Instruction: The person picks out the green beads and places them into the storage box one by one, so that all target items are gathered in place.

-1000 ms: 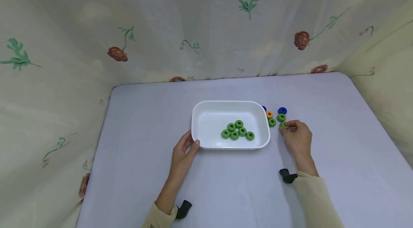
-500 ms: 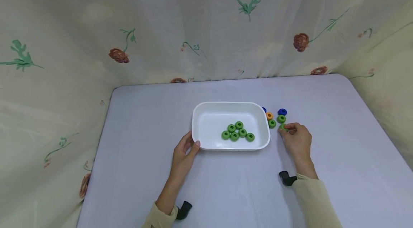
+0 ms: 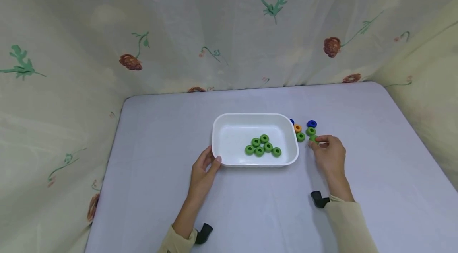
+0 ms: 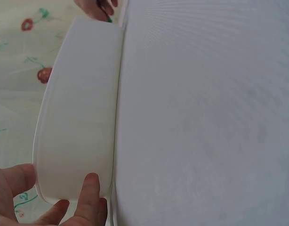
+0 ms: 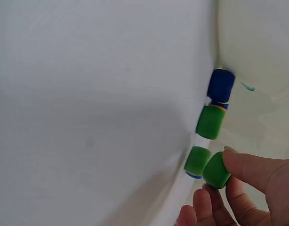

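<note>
Right hand (image 3: 329,155) pinches a small green ring (image 3: 313,138) between thumb and fingertips, down at the counter (image 3: 358,133), just right of the white tray (image 3: 219,133). Left hand (image 3: 204,169) rests against the tray's near-left corner. The tray sits flat with six green rings (image 3: 262,146) clustered inside.

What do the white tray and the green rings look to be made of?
White tray: probably moulded plastic, smooth and slightly glossy, with rounded corners and a thin rolled rim. Green rings: likely solid plastic or painted wood, uniform matte colour, thick rounded edges. The ring pinched in the right hand keeps its shape, so it seems rigid.
</note>
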Available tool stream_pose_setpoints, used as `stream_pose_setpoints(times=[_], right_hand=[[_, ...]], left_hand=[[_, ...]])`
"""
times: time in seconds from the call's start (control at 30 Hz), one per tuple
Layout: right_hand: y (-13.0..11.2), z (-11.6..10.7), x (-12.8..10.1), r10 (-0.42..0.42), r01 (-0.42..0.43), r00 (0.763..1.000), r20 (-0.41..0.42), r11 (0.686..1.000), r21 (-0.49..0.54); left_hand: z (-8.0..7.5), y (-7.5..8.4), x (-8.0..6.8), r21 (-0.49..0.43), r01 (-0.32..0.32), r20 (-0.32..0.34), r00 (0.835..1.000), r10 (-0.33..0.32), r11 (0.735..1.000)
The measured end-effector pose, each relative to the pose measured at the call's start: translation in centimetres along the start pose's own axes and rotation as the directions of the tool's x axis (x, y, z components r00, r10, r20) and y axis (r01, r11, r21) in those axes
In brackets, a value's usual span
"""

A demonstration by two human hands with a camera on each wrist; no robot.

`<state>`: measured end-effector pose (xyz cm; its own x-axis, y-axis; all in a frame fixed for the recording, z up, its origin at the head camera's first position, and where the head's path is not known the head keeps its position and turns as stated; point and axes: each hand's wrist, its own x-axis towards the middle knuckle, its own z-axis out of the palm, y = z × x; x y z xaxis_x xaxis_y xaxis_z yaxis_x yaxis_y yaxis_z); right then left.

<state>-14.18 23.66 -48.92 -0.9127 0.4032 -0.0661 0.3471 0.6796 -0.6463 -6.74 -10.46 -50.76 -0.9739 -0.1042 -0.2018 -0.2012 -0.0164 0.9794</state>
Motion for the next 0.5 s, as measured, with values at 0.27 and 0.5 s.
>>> stream_pose_setpoints(times=[0.27, 0.5], right_hand=[[-2.1, -1.0, -1.1, -0.072, 0.073, 0.997, -0.029, 0.997, 0.02], [-3.8, -1.2, -2.3, -0.176, 0.184, 0.98, -0.095, 0.98, 0.075]], left_hand=[[0.0, 0.1, 0.0, -0.013, -0.009, 0.008, 1.0, 0.009, 1.0], [-0.1, 0.0, 0.0, -0.022, -0.008, 0.009, 1.0, 0.009, 1.0]])
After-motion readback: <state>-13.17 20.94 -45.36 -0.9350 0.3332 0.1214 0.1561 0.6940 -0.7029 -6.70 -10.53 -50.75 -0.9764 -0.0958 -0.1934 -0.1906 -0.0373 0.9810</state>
